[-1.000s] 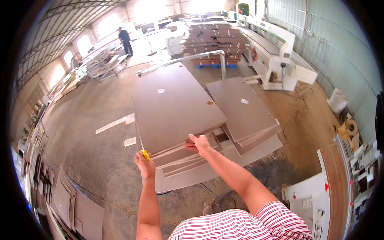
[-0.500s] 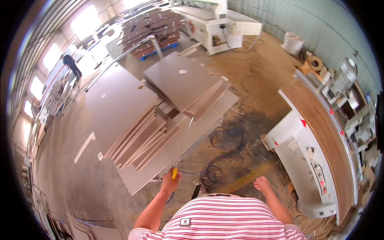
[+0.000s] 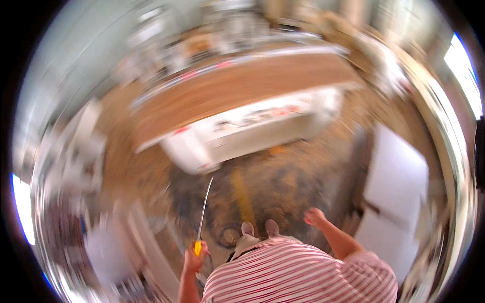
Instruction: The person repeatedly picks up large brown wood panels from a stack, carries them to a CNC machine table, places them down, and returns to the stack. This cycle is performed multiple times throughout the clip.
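Observation:
My left hand is closed around the yellow handle of an air blow gun, whose long thin metal tube points up and forward. The tip of the tube ends short of a machine bench with a brown top and white body. Out to the right, my right hand hangs above the floor with its fingers curled in, and nothing shows in it. A dark hose lies coiled on the floor between the left hand and my shoes.
Pale panels are stacked at the right. Blurred boards stand at the lower left. White machinery is at the far left. Sawdust and a yellow stripe mark the floor ahead.
The view has swung right, so the bench now lies straight ahead and the board stacks have slid to the left edge. My left hand still holds the blow gun.

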Tool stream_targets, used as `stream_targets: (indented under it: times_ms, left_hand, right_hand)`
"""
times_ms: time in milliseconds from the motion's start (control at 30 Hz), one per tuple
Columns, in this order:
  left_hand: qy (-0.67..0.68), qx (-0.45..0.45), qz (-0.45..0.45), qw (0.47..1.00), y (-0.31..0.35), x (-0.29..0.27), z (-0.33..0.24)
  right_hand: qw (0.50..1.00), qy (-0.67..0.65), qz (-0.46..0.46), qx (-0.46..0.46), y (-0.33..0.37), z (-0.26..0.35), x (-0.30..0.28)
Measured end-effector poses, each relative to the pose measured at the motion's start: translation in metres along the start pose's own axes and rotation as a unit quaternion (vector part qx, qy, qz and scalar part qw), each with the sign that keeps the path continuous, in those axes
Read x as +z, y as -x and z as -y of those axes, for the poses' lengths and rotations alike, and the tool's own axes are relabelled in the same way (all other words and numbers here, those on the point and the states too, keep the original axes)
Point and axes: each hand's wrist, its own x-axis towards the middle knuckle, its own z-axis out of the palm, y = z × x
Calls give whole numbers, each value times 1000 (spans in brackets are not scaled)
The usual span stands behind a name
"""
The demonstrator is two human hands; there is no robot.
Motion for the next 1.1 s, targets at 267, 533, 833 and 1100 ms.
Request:
stream_targets:
  times_ms: [267, 533, 833, 1100]
  left_hand:
    - [-292, 179, 478, 809, -79, 165, -205]
    - [-404, 229, 664, 586, -43, 285, -237]
    - [-442, 220, 633, 597, 19, 415, -240]
    - [-537, 249, 622, 512, 70, 531, -224]
  right_hand:
    - [867, -278, -150, 385, 63, 131, -4]
    - [600, -500, -284, 556, 172, 145, 65]
    - [297, -409, -422, 753, 324, 51, 72]
    - [425, -306, -294, 800, 354, 8, 35]
